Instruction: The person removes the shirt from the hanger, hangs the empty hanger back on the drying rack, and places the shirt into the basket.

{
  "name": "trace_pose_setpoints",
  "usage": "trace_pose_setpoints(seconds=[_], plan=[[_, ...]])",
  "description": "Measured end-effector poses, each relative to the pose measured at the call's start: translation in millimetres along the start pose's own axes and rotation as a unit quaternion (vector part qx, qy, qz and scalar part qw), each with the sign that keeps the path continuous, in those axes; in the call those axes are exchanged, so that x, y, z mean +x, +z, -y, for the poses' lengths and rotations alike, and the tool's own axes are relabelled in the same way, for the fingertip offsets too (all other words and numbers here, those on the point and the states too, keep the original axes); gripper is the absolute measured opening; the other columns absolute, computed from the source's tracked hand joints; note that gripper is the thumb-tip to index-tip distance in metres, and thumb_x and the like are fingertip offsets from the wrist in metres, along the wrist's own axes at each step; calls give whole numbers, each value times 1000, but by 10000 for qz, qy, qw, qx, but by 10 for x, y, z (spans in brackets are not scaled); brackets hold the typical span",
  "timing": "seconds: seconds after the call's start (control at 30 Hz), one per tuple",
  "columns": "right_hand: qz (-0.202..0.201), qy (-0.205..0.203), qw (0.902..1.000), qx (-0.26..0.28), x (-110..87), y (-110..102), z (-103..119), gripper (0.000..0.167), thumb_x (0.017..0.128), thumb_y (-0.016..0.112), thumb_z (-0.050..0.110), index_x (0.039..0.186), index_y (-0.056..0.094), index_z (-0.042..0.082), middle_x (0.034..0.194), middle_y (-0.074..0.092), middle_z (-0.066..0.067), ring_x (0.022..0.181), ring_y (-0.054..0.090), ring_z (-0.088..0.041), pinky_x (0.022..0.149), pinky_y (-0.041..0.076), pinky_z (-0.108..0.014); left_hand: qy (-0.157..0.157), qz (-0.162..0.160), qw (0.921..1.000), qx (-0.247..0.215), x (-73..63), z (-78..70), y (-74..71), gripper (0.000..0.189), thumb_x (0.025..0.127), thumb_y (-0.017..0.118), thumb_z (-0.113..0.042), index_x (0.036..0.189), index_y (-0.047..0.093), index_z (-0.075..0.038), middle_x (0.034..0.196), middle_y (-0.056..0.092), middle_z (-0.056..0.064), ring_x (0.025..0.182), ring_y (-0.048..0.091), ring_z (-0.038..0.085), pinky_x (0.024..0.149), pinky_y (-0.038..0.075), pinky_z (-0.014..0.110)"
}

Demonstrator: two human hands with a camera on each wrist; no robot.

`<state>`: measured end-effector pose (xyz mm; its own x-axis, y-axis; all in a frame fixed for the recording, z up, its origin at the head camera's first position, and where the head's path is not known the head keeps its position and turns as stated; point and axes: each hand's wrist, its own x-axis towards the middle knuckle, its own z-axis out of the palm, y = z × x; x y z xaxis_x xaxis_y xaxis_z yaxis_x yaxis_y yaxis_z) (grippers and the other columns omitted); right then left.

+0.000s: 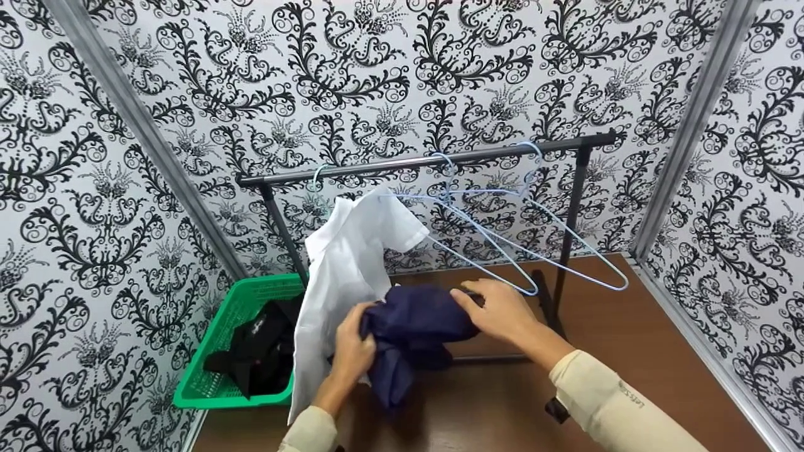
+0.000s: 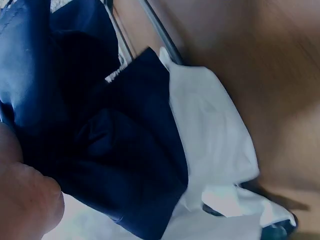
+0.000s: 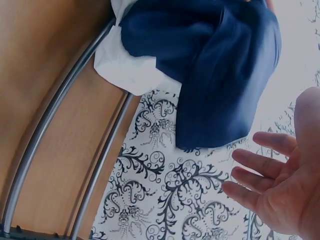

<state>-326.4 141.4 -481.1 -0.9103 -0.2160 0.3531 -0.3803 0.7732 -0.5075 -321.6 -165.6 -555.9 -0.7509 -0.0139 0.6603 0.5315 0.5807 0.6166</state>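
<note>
A bunched navy blue garment (image 1: 427, 314) hangs in front of the rack, its folds drooping over the table. My left hand (image 1: 355, 342) grips its left side; in the left wrist view the thumb (image 2: 30, 195) presses against the navy cloth. At the garment's right end is my right hand (image 1: 499, 311). The right wrist view shows that hand's fingers (image 3: 265, 165) spread and apart from the cloth's edge. A white short-sleeved shirt (image 1: 352, 251) hangs from the rack just behind my left hand, partly covered by the navy garment.
A dark metal clothes rack (image 1: 389, 164) stands on the brown table (image 1: 603, 326). Pale blue wire hangers (image 1: 565, 232) hang on its right half. At the left sits a green basket (image 1: 195, 383) holding black clothing (image 1: 264, 345). Patterned wall panels (image 1: 377, 75) enclose the back and sides.
</note>
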Motion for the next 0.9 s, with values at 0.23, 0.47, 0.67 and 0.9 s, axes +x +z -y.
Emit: trace_pose_setpoints(seconds=[0.23,0.47,0.67,0.9], plan=[[61,312,9990,302,14,-50,-114,58,108,55,55,139,71,10,141,73,-12,135,67,-39,116,50,-56,-367,-609,9970,304,-60,209,-431,60,68,57,18,118,75,-10,114,80,8,108,75,26,97,54,22],[-2,366,9989,306,44,-40,-245,52,107,61,46,138,71,6,140,72,-15,134,65,-43,115,50,-59,-541,-1454,9869,445,-34,380,-891,53,70,55,19,114,75,-4,111,79,15,107,70,25,97,44,7],[40,404,9991,132,42,25,-354,51,106,63,43,140,70,6,141,71,-19,135,64,-46,115,49,-61,-792,-2065,9748,300,-47,506,-1207,50,73,53,20,116,73,2,113,76,20,106,61,-4,98,41,5],[165,541,9984,61,33,55,-381,52,108,60,44,143,68,6,144,69,-18,137,61,-47,116,47,-63,-1185,-2621,9572,313,-34,613,-1511,53,76,51,20,120,73,0,118,76,16,109,58,-13,98,43,7]])
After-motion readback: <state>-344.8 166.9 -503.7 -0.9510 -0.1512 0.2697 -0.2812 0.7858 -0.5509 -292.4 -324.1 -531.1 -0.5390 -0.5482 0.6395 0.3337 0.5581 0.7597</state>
